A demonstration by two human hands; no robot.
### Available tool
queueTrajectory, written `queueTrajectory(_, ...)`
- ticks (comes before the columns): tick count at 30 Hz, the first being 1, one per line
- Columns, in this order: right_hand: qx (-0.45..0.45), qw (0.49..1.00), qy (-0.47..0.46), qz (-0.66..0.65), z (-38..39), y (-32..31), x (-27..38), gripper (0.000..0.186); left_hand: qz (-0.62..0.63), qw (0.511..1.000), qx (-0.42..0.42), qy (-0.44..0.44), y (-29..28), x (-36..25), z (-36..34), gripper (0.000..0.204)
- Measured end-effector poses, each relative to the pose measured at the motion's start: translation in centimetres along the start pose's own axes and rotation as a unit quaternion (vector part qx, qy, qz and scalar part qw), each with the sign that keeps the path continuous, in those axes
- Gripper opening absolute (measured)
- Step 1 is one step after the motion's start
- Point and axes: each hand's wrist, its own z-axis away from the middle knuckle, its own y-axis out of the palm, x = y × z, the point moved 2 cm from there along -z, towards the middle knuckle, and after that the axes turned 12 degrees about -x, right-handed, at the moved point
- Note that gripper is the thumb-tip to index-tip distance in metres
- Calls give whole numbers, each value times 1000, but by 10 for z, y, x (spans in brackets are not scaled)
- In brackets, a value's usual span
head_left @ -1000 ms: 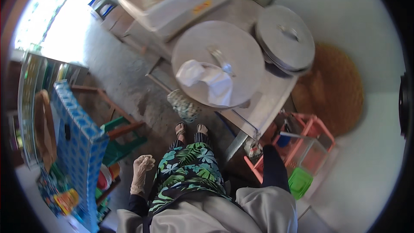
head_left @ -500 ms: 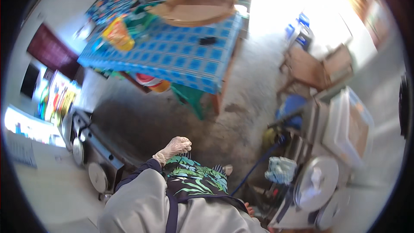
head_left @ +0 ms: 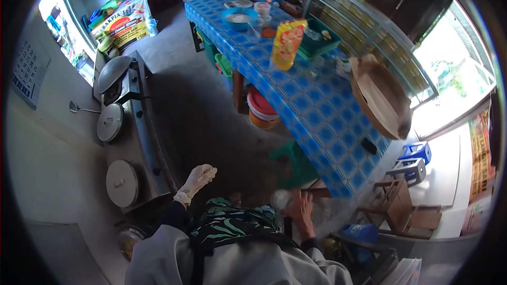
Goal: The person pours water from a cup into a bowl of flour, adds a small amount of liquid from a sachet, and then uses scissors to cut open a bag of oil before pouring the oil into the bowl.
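My left hand (head_left: pixel 198 178), in a thin whitish glove, hangs in front of my body beside the stove counter. Its fingers are curled closed, and no object shows in them. My bare right hand (head_left: pixel 301 212) is low, near the table's front corner, with its fingers stretched out. Right by it is a pale round shape (head_left: pixel 282 199), too blurred to name; I cannot tell whether the hand touches it. The table has a blue checked cloth (head_left: pixel 311 119). Below my hands shows a dark apron with green leaf print (head_left: pixel 237 221).
Lidded pots (head_left: pixel 122 183) and a wok lid (head_left: pixel 113 74) line the counter on the left. A green stool (head_left: pixel 293 163) and a red-lidded bucket (head_left: pixel 261 106) stand under the table. A woven tray (head_left: pixel 381 97) and yellow pouch (head_left: pixel 288 45) lie on it. Wooden chairs (head_left: pixel 388 200) stand at right.
My view has turned left, so the table now lies ahead and to the right. My right hand has come up into fuller view; the gloved left hand still hangs in front of me.
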Motion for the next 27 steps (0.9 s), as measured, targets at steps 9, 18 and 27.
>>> queueTrajectory(9, 69, 948, -278, -142, -344, 8, 238, 74, 535, 821, 186, -75, 4, -140, -187, 70)
queueTrajectory(18, 47, 943, -295, -146, -553, 100, 387, 84, 664, 738, 40, -117, -104, -213, -389, 66)
queueTrajectory(27, 88, 850, -486, -181, -710, 172, 515, 65, 692, 694, 21, -197, -226, -230, -556, 54)
